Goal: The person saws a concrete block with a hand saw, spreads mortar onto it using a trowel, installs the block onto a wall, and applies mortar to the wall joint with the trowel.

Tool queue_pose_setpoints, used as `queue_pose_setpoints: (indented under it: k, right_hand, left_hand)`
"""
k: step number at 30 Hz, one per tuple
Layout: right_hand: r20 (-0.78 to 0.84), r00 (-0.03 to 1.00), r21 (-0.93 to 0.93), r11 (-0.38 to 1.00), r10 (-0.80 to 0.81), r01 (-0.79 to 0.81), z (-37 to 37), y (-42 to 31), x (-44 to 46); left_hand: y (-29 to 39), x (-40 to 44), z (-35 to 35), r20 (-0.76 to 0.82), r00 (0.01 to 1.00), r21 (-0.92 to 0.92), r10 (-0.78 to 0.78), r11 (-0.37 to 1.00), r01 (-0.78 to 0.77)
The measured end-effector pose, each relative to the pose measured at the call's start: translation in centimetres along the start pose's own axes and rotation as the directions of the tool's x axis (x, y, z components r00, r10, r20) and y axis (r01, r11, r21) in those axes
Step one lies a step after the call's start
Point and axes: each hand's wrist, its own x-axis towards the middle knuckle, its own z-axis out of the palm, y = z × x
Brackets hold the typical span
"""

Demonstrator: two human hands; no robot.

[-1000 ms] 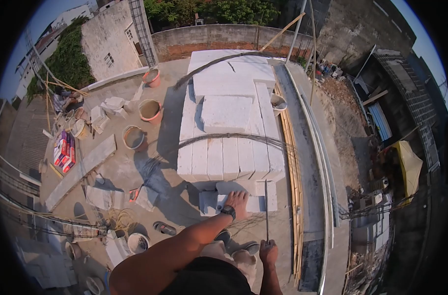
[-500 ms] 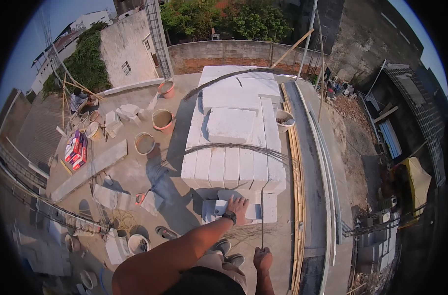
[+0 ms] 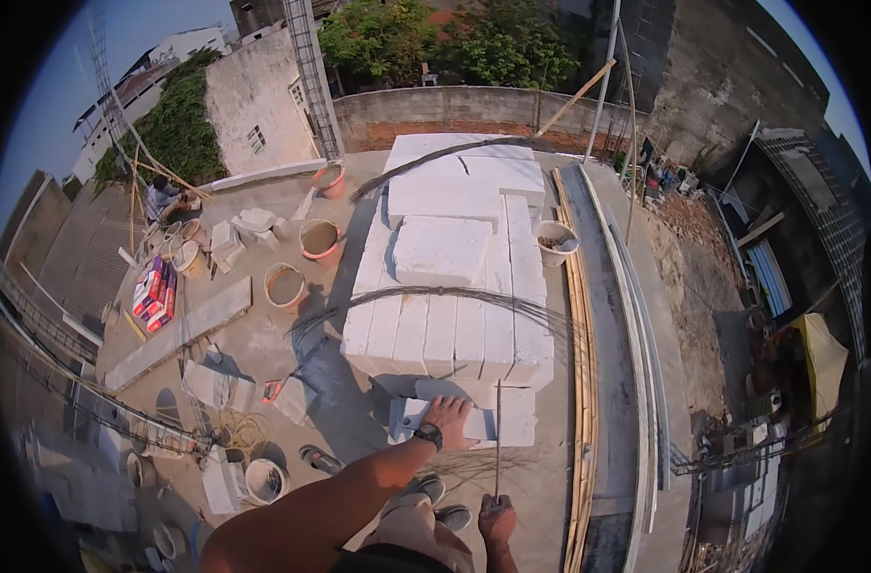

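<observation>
My left hand [image 3: 447,420] lies flat with its fingers spread on a small white block [image 3: 482,424] in front of the big stack. In my right hand [image 3: 498,519], closed round its near end, is a long thin saw-like blade [image 3: 499,439]. The blade points away from me and its far part crosses the white block at the right of my left hand. Just beyond stands a large stack of white blocks [image 3: 435,329], with a loose block [image 3: 441,250] on top and dark thin rods [image 3: 445,290] lying over it.
Buckets [image 3: 319,241] and a long plank [image 3: 180,331] are on the floor at the left. Bamboo poles [image 3: 582,382] run along the right side. Another person [image 3: 163,199] sits at the far left. A red handsaw [image 3: 272,391] lies near broken blocks.
The view has tilted up and shifted. My right hand with the blade has moved a little left relative to the block. My left hand stays on the block.
</observation>
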Motion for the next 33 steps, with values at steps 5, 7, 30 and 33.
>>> queue_pose_setpoints:
  k: [5, 7, 30, 33]
  right_hand:
    - [0.003, 0.999, 0.044, 0.998, -0.049, 0.049, 0.5, 0.9, 0.2]
    - [0.008, 0.998, 0.039, 0.997, -0.063, 0.062, 0.6, 1.1, 0.3]
    - [0.222, 0.975, 0.45, 0.888, -0.012, -0.092, -0.6, 1.8, -0.4]
    - [0.186, 0.983, 0.413, 0.907, 0.006, -0.083, -1.4, 0.8, -0.3]
  left_hand:
    - [0.0, -0.1, 0.3, -0.029, 1.0, -0.041, 0.008, 0.999, -0.009]
    - [-0.3, -0.2, 0.8, -0.075, 0.997, -0.008, 0.022, 1.0, -0.022]
    - [-0.3, 0.3, 0.5, -0.006, 1.0, 0.013, -0.001, 1.0, 0.001]
    - [-0.4, 0.1, 0.9, -0.144, 0.989, 0.015, 0.031, 0.999, -0.03]
